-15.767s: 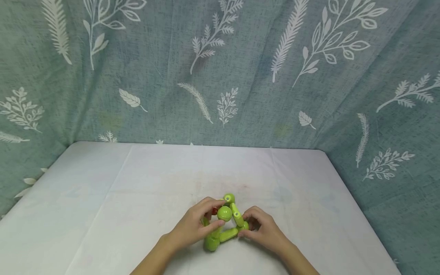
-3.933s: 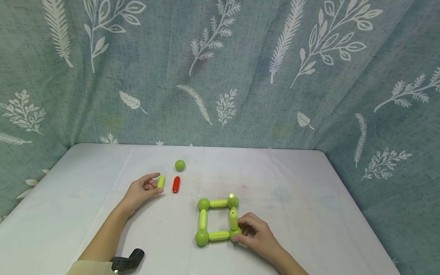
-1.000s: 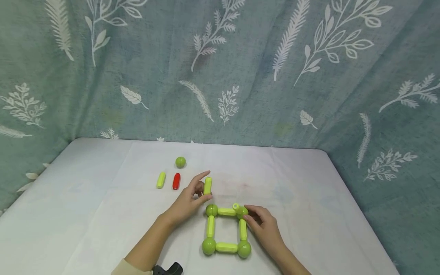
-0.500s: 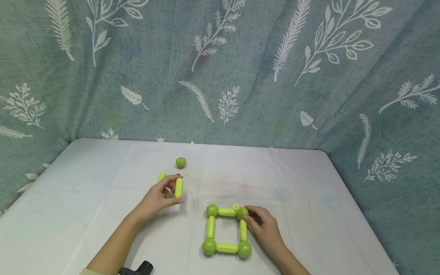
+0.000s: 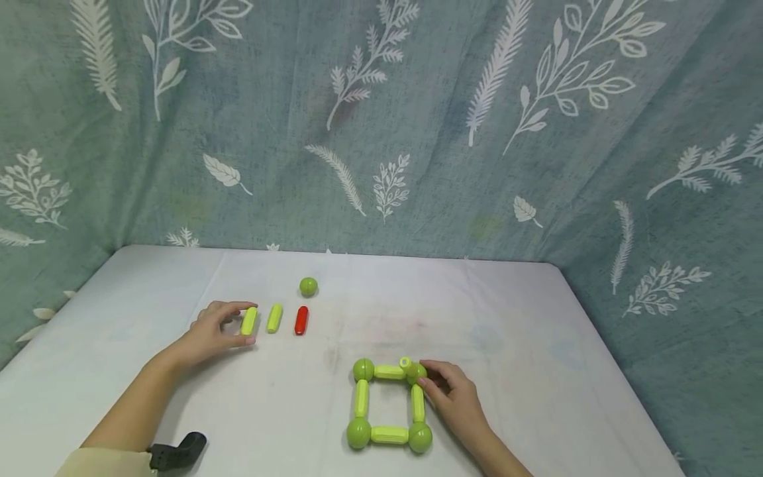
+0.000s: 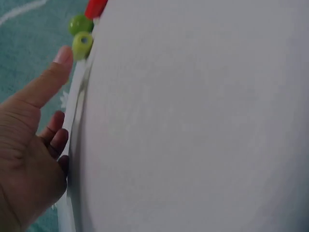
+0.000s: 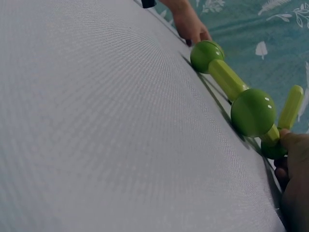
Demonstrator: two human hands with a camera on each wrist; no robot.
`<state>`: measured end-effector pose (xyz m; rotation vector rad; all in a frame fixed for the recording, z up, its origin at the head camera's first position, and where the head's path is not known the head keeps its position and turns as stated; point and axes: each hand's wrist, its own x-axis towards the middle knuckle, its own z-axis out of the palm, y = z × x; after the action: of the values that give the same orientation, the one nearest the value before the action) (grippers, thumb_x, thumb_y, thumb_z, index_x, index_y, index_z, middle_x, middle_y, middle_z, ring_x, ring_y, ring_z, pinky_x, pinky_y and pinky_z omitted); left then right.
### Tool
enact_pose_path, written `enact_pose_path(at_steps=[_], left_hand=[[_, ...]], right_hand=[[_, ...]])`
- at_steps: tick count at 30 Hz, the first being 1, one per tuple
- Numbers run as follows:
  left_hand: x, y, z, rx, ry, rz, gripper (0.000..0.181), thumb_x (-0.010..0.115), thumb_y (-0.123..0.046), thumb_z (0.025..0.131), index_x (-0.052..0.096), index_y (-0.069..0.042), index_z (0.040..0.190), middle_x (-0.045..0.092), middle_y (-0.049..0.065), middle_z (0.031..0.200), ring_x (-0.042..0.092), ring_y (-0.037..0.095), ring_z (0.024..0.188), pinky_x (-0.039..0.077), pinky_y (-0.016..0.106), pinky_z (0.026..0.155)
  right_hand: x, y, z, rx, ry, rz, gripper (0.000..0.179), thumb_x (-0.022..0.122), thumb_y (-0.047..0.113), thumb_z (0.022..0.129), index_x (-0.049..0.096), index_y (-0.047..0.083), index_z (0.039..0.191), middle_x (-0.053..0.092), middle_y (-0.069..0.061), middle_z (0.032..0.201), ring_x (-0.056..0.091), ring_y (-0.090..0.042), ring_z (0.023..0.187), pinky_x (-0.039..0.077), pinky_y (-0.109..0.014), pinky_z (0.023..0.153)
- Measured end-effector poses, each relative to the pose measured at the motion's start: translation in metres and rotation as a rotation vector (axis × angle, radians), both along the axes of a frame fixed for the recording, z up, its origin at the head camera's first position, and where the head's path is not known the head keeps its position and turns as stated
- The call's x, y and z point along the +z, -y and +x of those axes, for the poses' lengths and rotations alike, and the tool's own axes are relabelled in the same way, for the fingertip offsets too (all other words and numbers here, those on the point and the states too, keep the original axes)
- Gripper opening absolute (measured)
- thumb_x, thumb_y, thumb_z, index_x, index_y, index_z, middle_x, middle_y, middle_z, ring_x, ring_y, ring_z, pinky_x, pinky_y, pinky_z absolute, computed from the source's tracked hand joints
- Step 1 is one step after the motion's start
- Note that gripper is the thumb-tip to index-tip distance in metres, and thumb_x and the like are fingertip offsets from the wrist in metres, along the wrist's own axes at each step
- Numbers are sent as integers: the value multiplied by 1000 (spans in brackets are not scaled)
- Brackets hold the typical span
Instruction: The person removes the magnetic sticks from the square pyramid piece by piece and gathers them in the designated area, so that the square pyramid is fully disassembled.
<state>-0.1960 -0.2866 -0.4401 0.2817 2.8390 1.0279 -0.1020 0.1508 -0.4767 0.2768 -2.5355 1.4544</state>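
My left hand [image 5: 211, 334] pinches a short yellow-green toy rod [image 5: 249, 321] between thumb and forefinger at the table's left. Beside it lie a second yellow-green rod [image 5: 274, 318], a red rod [image 5: 301, 320] and a loose green ball [image 5: 308, 286]. Four-sided and flat, a frame of yellow-green rods joined by green balls [image 5: 359, 432] sits near the front. At its far right corner my right hand [image 5: 456, 397] grips the corner ball [image 5: 416, 373], from which another rod [image 5: 405, 362] sticks up. The right wrist view shows this raised rod [image 7: 291, 107] too.
A white cloth [image 5: 507, 344] covers the table. Behind and beside it hangs a teal leaf-patterned curtain [image 5: 268, 132]. A black wrist device [image 5: 179, 452] sits at the left sleeve.
Over the last second my left hand carried the rod leftward from near the frame, past the red rod. My right hand stayed at the corner. Much earlier, both hands held the pieces bunched together.
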Motion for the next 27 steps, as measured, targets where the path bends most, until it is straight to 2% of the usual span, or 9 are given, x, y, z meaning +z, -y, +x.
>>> enact_pose_path(at_steps=[5, 14, 16, 19, 21, 23, 27], left_hand=[[-5, 11, -6, -11, 6, -62, 74, 76, -42, 76, 47, -11, 137, 37, 27, 124, 36, 40, 106, 28, 51, 78], [-6, 9, -12, 5, 8, -125, 79, 74, -47, 77, 43, -10, 139, 37, 29, 123, 34, 42, 105, 27, 55, 80], [-5, 9, -12, 14, 4, -125, 83, 74, -48, 76, 40, -9, 141, 37, 28, 122, 35, 40, 105, 27, 53, 80], [-5, 8, -10, 43, -17, -74, 85, 73, -46, 78, 35, -7, 144, 37, 27, 121, 35, 39, 106, 28, 51, 80], [-6, 5, -7, 86, -58, -27, 82, 72, -44, 81, 36, -6, 143, 38, 24, 118, 35, 37, 105, 28, 48, 79], [-8, -1, -3, 131, -138, 21, 73, 71, -40, 83, 41, -4, 139, 41, 21, 114, 36, 35, 102, 27, 47, 79], [-15, -24, 9, 184, -364, 78, 54, 74, -25, 83, 53, -3, 128, 46, 13, 100, 37, 26, 93, 24, 42, 78]], right_hand=[[-2, 1, 2, 6, -12, 10, 28, 70, 21, 85, 66, 10, 111, 64, 3, 98, 58, -4, 84, 51, -21, 72], [-3, 1, 3, 3, -35, 12, 28, 70, 18, 85, 66, 10, 111, 64, 3, 97, 58, -4, 83, 51, -21, 71], [-2, 2, 3, -6, -25, 11, 29, 71, 17, 84, 66, 9, 112, 65, 3, 98, 58, -4, 82, 51, -21, 72], [0, 3, 2, -30, 17, 5, 28, 72, 18, 84, 65, 10, 110, 65, 3, 98, 59, -4, 81, 51, -21, 73], [1, 4, 2, -43, 46, 8, 27, 72, 19, 84, 64, 12, 108, 65, 4, 98, 59, -4, 81, 51, -21, 73], [2, 4, 2, -41, 60, 12, 25, 72, 21, 84, 63, 13, 107, 64, 4, 99, 59, -4, 80, 51, -20, 73], [2, 2, 3, 17, 45, 33, 30, 71, 22, 84, 64, 14, 113, 63, 7, 104, 57, -5, 90, 51, -23, 79]])
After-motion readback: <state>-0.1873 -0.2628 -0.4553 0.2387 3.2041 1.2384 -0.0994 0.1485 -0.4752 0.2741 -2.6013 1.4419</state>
